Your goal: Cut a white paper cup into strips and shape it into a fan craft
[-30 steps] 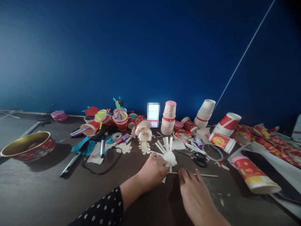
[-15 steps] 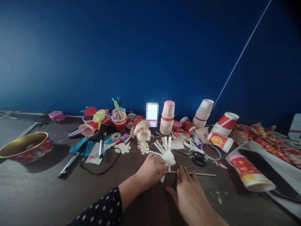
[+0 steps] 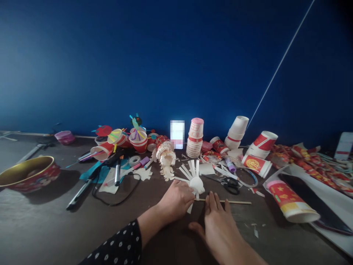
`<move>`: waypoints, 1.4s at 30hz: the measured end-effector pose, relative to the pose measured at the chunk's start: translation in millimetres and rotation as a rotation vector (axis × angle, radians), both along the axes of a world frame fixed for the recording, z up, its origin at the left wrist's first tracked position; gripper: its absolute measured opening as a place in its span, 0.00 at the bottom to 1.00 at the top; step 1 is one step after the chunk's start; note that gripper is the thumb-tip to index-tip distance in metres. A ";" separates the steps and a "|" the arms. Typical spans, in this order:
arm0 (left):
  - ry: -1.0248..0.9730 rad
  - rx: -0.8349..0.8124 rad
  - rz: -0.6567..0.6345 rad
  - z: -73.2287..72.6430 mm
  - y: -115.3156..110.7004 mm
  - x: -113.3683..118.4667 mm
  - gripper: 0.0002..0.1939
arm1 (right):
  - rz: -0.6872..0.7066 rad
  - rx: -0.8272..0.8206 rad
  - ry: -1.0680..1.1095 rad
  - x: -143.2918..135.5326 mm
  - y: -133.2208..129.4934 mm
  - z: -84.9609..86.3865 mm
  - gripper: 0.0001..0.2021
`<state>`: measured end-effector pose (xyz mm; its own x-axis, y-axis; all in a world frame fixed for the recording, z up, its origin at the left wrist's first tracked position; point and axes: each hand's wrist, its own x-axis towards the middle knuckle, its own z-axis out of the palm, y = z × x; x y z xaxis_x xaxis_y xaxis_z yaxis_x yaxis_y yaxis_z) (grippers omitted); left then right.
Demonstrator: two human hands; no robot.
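A white paper cup cut into fanned strips [image 3: 196,185] lies on the table in front of me. My left hand [image 3: 179,197] is closed, its fingers bent down over the cup's left strips and close to the left end of a thin wooden stick [image 3: 239,202]. My right hand [image 3: 219,222] lies nearly flat across the stick, with the fingers stretched out and the thumb apart. Part of the stick and one strip are hidden beneath the hands. What exactly the left fingertips press on is hidden.
Black scissors [image 3: 231,185] lie right of the cut cup. Behind it stand a cup stack [image 3: 195,141] and a curled paper piece [image 3: 167,158]. Markers [image 3: 117,173] and a gold-rimmed bowl [image 3: 30,173] are at left. A red cup [image 3: 292,202] lies beside a dark phone [image 3: 317,204] at right.
My right thumb has swung slightly outward to the left, and the right hand has shifted a little up along the table. The view has moved slightly; my left hand keeps its place.
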<state>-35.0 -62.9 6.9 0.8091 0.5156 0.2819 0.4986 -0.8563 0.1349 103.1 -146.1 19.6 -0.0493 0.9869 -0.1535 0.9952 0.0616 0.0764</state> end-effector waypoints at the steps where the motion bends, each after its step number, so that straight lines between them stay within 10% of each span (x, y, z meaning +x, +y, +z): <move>1: -0.001 0.006 0.000 -1.6 0.9 0.3 0.13 | -0.003 -0.001 0.002 -0.1 0.2 -0.4 0.42; 22: -0.007 -0.070 0.137 -12.2 -0.1 5.4 0.07 | 0.021 0.077 0.050 4.4 1.9 -5.7 0.43; 42: 0.024 0.027 -0.002 -2.6 -1.0 0.1 0.11 | 0.037 0.129 0.105 10.7 5.1 -12.4 0.42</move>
